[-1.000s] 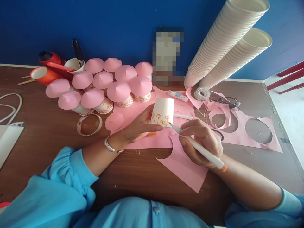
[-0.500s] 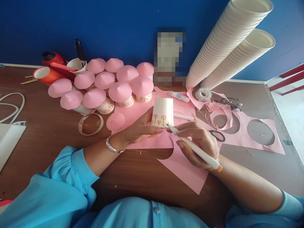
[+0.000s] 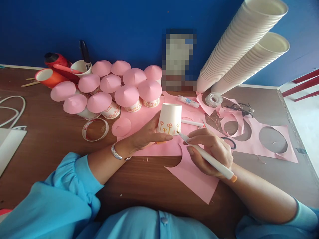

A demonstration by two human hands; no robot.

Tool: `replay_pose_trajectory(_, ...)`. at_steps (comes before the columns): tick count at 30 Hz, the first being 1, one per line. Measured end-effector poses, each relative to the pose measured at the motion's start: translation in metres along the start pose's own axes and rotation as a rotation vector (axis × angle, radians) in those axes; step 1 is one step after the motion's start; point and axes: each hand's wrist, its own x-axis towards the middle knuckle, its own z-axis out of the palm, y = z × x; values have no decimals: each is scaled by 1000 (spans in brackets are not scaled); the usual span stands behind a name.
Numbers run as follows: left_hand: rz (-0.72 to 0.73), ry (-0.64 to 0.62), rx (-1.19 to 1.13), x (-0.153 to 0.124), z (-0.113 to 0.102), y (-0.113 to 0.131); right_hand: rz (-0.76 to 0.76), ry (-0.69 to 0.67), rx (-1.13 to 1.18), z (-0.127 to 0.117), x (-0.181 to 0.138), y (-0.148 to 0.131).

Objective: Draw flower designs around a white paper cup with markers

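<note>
My left hand (image 3: pixel 151 131) grips a white paper cup (image 3: pixel 171 114), which is turned upside down above the pink paper. Orange and red flowers are drawn in a row along the cup's lower rim. In my right hand (image 3: pixel 211 149) is a white marker (image 3: pixel 211 159) with an orange end, held like a pen. Its tip is at the cup's lower right edge, by the drawn flowers; whether it touches cannot be made out. Left of the hands stand several decorated cups under pink paper cones (image 3: pixel 126 96).
Two tall stacks of white cups (image 3: pixel 239 46) lean by the blue wall. A tape roll (image 3: pixel 213 99), a glue bottle (image 3: pixel 188 101), scissors (image 3: pixel 229 142) and cut pink sheets (image 3: pixel 269 129) lie to the right. A cut cup ring (image 3: pixel 95 129) and a white bag (image 3: pixel 11 146) are at left.
The cup has turned slightly in my left hand, shifting its flowers, and another flower shows near its right edge. My right hand and the marker have moved slightly right and down.
</note>
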Motion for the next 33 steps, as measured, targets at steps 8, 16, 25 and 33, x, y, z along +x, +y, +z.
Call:
replay_pose_trajectory(8,-19,10,33,-1,-1,-2,-54,-46,-39,-2,6,-2)
replay_pose_trajectory(16,-31,7,37,0,2,3,-53,-49,-44,0,7,-1)
replay_pose_trajectory(25,-30,9,28,-1,3,3,-55,-61,-76,0,6,-2)
replay_pose_trajectory(33,-12,6,65,0,4,5,-40,-73,-78,0,6,-1)
